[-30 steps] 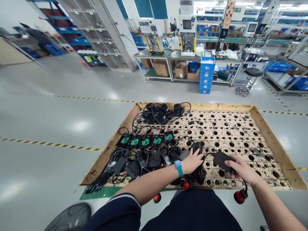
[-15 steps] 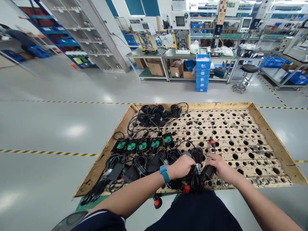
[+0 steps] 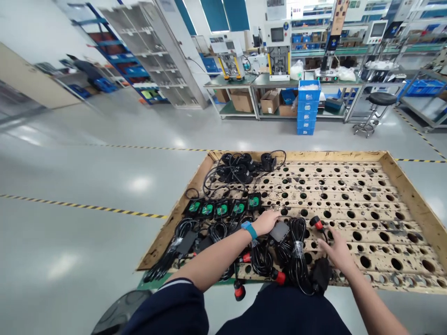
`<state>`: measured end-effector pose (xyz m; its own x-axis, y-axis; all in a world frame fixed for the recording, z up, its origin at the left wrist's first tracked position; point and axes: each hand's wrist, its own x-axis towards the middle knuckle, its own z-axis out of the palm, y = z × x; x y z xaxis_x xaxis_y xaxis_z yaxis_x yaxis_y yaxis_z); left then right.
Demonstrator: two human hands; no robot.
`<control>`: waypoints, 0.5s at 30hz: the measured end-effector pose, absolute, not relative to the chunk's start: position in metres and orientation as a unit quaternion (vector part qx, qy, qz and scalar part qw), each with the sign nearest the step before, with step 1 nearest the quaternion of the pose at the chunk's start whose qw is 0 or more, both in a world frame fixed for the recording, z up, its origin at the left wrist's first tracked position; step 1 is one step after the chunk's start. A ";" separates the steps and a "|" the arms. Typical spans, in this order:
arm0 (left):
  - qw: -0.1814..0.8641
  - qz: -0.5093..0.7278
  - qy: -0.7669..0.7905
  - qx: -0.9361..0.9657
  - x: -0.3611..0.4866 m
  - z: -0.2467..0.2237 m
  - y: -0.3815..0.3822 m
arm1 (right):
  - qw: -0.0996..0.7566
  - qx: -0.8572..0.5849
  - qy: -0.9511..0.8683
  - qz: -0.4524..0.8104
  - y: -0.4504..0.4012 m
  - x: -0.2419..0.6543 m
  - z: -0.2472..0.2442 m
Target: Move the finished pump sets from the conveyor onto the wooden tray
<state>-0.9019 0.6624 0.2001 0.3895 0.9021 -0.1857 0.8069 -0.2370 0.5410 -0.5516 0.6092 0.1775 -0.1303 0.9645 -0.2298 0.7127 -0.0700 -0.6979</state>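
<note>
My left hand (image 3: pixel 267 222) reaches over the near row of cable bundles. Its partly hidden fingers look stretched out beside a grey box (image 3: pixel 280 231). To the right of that box lies a tied coil of black cable (image 3: pixel 298 249) with a clear wrap round its middle. My right hand (image 3: pixel 338 250) is open, thumb and fingers apart, just below a red and black connector (image 3: pixel 317 223) on a short cable. Under that hand, at the tray's near edge, sits a dark block (image 3: pixel 321 274). Another red-tipped connector (image 3: pixel 278 277) lies to the left of the coil.
A wooden tray (image 3: pixel 415 195) with a holed slatted floor carries everything. Several green circuit boards (image 3: pixel 222 210) lie in a row at left, with black round parts (image 3: pixel 237 167) behind. One connector (image 3: pixel 239 291) hangs over the near edge. Blue bins (image 3: pixel 307 107) stand beyond.
The view has swung left. My left hand has moved off the tied coil, leftward and away from me. My right hand has let go of the dark block and opened near the connector.
</note>
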 end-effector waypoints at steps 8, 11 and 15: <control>0.353 0.134 0.497 0.781 -0.907 0.206 0.644 | 0.187 -0.628 -0.735 0.175 0.605 -0.611 0.137; 0.278 0.124 0.544 0.782 -0.929 0.213 0.661 | 0.183 -0.624 -0.734 0.196 0.596 -0.616 0.144; 0.165 -0.005 0.667 0.726 -0.962 0.211 0.695 | 0.139 -0.637 -0.733 0.193 0.574 -0.615 0.160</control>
